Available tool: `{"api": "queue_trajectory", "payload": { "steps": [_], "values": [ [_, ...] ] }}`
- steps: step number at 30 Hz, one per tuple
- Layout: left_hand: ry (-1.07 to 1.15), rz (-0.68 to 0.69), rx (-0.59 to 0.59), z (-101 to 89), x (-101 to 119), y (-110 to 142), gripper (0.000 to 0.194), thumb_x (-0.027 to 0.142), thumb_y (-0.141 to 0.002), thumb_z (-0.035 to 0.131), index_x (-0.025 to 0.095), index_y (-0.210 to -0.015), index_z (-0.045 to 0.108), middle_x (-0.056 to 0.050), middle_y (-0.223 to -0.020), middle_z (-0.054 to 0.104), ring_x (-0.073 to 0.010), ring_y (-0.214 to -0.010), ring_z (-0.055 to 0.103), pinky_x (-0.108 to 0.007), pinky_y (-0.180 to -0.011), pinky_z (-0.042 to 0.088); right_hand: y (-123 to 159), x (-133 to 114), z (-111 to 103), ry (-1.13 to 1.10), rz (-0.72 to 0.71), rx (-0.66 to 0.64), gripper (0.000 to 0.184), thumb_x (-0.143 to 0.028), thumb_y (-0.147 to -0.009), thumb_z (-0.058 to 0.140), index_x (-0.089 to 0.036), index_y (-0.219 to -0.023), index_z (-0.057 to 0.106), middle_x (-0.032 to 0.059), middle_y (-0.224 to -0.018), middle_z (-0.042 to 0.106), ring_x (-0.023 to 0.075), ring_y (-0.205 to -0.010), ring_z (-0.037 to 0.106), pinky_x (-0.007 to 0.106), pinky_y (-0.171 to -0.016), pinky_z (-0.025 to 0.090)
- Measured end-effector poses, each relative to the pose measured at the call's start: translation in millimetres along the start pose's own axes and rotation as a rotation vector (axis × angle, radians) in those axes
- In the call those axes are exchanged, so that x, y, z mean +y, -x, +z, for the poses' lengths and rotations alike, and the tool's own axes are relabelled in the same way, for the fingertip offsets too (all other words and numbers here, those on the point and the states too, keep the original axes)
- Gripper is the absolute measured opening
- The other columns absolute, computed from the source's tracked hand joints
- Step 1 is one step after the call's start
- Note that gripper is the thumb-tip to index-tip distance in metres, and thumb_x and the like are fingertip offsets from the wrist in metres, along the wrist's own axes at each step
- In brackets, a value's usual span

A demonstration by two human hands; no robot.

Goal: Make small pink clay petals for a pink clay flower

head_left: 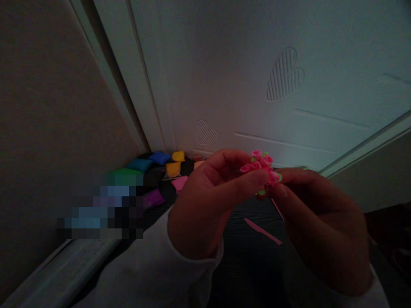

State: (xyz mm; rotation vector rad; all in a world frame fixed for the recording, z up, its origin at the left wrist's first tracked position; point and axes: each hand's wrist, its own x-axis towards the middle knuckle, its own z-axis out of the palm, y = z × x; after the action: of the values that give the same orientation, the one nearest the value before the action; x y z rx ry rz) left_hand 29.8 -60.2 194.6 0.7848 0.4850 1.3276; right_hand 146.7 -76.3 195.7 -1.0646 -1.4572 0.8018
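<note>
Between my two hands, above the dark surface, is a small bouquet of pink clay roses (256, 165) with light green leaves among the blooms. My left hand (212, 201) grips it from the left, thumb across the front of the flowers. From the right, my right hand (324, 218) pinches its edge near a green leaf with thumb and forefinger. Fingers hide the lower part of the bouquet. Below the hands lies a pink plastic modelling knife (262, 231). A second thin pink stick (276, 208) shows partly beside my right hand.
Several packets of coloured clay lie at the back left, among them a blue packet (159, 158), an orange packet (174, 169) and a purple packet (154, 197). A white panel (224, 85) with embossed hearts rises behind. A brown wall (48, 128) stands at left. One patch is pixelated.
</note>
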Motion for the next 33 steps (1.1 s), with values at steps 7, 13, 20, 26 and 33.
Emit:
{"api": "queue_trajectory", "payload": {
  "steps": [7, 13, 20, 26, 33],
  "values": [
    [0.117, -0.082, -0.010, -2.1, 0, -5, 0.010, 0.010, -0.065, 0.051, 0.015, -0.074, 0.054, 0.000, -0.069, 0.055, -0.0082, -0.063, 0.051, -0.019, -0.060, 0.043, -3, 4, -4, -0.085, 0.042, -0.066, 0.012, -0.023, -0.068, 0.053, -0.025, -0.079, 0.054, 0.0002, -0.076, 0.057, 0.0141, -0.070, 0.054, 0.028, -0.061, 0.046],
    [0.279, -0.159, -0.020, -7.6, -5, -9, 0.011, 0.015, -0.073, 0.044, 0.015, -0.079, 0.053, -0.002, -0.078, 0.053, -0.0101, -0.073, 0.051, -0.023, -0.069, 0.043, -7, 9, -7, -0.167, 0.038, -0.112, 0.014, -0.021, -0.070, 0.050, -0.024, -0.084, 0.052, 0.0010, -0.081, 0.058, 0.0135, -0.074, 0.054, 0.028, -0.066, 0.046],
    [0.317, -0.163, -0.010, -5.7, -7, -9, 0.010, 0.016, -0.072, 0.045, 0.016, -0.077, 0.054, 0.000, -0.076, 0.053, -0.0079, -0.071, 0.051, -0.021, -0.068, 0.043, -10, 12, -4, -0.048, -0.058, -0.092, 0.013, -0.016, -0.067, 0.053, -0.020, -0.079, 0.053, 0.0012, -0.081, 0.057, 0.0133, -0.077, 0.053, 0.026, -0.066, 0.045],
    [0.289, -0.142, -0.023, -4.6, -7, -10, 0.009, 0.014, -0.071, 0.046, 0.015, -0.076, 0.053, 0.000, -0.077, 0.052, -0.0077, -0.071, 0.050, -0.021, -0.068, 0.043, -10, 13, -5, -0.037, -0.079, -0.110, 0.011, -0.016, -0.069, 0.050, -0.019, -0.079, 0.053, 0.0009, -0.081, 0.055, 0.0125, -0.078, 0.052, 0.026, -0.068, 0.044],
    [0.281, -0.108, -0.032, -3.9, -9, -9, 0.009, 0.011, -0.072, 0.045, 0.013, -0.076, 0.052, 0.000, -0.076, 0.051, -0.0075, -0.071, 0.049, -0.021, -0.067, 0.042, -11, 15, -5, -0.032, -0.095, -0.118, 0.010, -0.015, -0.070, 0.050, -0.019, -0.079, 0.052, 0.0001, -0.080, 0.054, 0.0106, -0.075, 0.051, 0.023, -0.065, 0.043]
  ]
}}
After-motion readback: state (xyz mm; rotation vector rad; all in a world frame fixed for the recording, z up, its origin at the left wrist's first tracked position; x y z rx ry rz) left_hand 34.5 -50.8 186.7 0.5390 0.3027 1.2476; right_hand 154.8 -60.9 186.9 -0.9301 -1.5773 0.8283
